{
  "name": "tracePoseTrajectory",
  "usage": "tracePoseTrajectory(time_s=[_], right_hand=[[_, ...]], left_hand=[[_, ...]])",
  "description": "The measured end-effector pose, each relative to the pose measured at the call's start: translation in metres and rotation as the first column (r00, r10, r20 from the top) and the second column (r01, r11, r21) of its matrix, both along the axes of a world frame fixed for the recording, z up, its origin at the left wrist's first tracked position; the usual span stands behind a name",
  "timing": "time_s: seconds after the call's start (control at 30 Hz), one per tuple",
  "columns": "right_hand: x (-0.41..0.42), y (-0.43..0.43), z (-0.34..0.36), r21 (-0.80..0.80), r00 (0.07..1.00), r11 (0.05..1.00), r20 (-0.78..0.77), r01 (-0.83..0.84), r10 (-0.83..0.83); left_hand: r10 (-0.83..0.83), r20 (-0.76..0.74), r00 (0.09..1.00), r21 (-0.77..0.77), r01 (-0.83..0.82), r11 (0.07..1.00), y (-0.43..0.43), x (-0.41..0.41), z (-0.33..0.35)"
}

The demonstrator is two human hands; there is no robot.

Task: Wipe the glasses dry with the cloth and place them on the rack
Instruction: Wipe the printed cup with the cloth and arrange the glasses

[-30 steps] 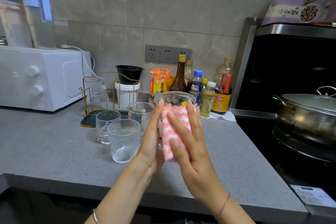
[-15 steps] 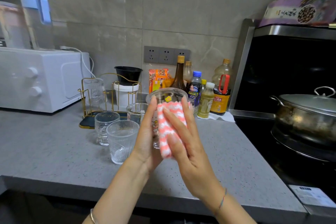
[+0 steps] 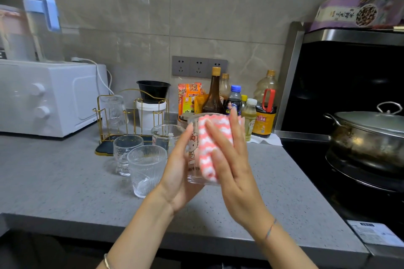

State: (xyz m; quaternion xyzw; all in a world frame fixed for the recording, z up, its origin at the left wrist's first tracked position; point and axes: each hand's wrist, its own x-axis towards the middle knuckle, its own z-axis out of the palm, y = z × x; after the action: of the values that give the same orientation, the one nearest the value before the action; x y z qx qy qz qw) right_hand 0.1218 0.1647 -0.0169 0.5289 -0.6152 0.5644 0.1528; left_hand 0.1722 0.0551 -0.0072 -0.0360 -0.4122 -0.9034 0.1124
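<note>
My left hand [image 3: 177,172] grips a clear glass with a cartoon print [image 3: 193,148], holding it upright above the counter. My right hand [image 3: 234,164] holds a pink-and-white striped cloth [image 3: 207,148] against the glass's near side, fingers spread over it; its thumb is hidden. To the left, three more glasses stand on the counter: a ribbed one [image 3: 146,170], a smaller one [image 3: 125,153] and a wide one [image 3: 166,137]. Behind them is the gold wire rack [image 3: 99,116] on a dark tray, with one glass upside down [image 3: 114,111] on it.
A white microwave [image 3: 50,96] stands at the back left with a jug on top. Sauce bottles [image 3: 214,96] and snack packets line the wall. A white tub with a black bowl [image 3: 153,91] sits behind the rack. A lidded steel pot [image 3: 367,137] rests on the stove, right.
The glass has turned a little between my hands, so its cartoon print now shows beside my left fingers. My right hand has slid the cloth over the glass.
</note>
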Motion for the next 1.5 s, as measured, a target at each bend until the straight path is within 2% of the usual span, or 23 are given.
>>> tracePoseTrajectory(time_s=[0.07, 0.27, 0.4, 0.67, 0.9, 1.03, 1.2, 1.5], right_hand=[[-0.004, -0.001, 0.009, -0.001, 1.0, 1.0, 0.026, 0.009, -0.009], [0.007, -0.006, 0.007, -0.004, 0.999, 1.0, -0.04, -0.003, 0.003], [0.015, -0.003, -0.011, 0.009, 0.998, 0.999, -0.037, -0.046, 0.046], [0.014, 0.004, -0.023, 0.033, 0.995, 0.999, -0.097, -0.029, 0.032], [-0.003, 0.003, 0.005, -0.014, 0.999, 0.999, 0.016, 0.035, -0.035], [-0.006, 0.002, 0.013, -0.009, 0.999, 0.999, -0.008, 0.045, -0.046], [0.007, -0.001, 0.002, -0.005, 0.998, 1.0, -0.053, 0.018, -0.018], [0.011, 0.003, -0.026, -0.012, 0.998, 0.998, -0.007, -0.059, 0.059]], left_hand=[[-0.032, 0.002, 0.999, -0.017, 0.032, 0.999, 0.001, 0.003, 0.0], [-0.011, -0.068, 0.998, 0.035, 0.013, 0.999, 0.004, 0.004, 0.003], [0.011, -0.049, 0.999, 0.107, -0.005, 0.994, 0.0, 0.001, 0.004], [-0.024, -0.031, 0.999, 0.085, 0.027, 0.996, 0.001, -0.004, 0.003], [-0.037, 0.029, 0.999, 0.018, 0.036, 0.999, 0.01, 0.0, 0.004], [-0.004, 0.044, 0.999, 0.008, 0.003, 1.0, 0.01, 0.001, 0.001], [0.028, -0.044, 0.999, 0.069, -0.025, 0.997, 0.011, -0.002, 0.001], [0.093, -0.055, 0.994, 0.099, -0.087, 0.991, 0.002, -0.007, -0.002]])
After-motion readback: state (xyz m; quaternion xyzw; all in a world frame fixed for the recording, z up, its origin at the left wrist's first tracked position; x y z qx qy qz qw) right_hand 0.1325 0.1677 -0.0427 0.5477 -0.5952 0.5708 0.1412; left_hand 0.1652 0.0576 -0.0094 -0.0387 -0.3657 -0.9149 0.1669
